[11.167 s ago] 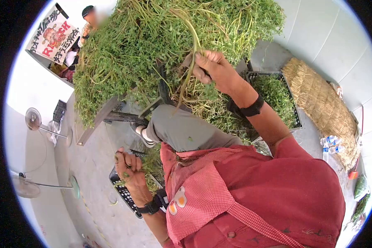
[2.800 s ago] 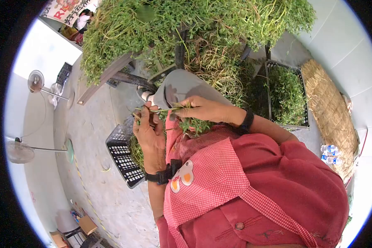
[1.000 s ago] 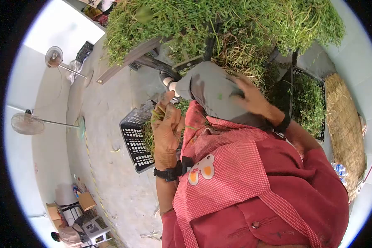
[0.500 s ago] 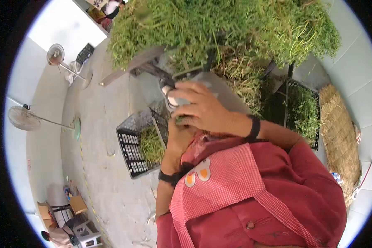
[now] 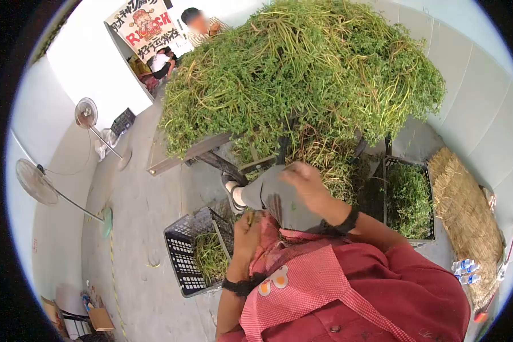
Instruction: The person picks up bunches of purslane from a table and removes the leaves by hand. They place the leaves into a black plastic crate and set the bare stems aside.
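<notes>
left hand point(image 5: 247, 232) raised, curled, contents unclear | right hand point(image 5: 303, 181) flat on knee point(image 5: 271, 196), fingers loose

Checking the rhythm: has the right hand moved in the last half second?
Yes. The right hand left the left hand, going forward over the grey knee, away from the black crate.
</notes>
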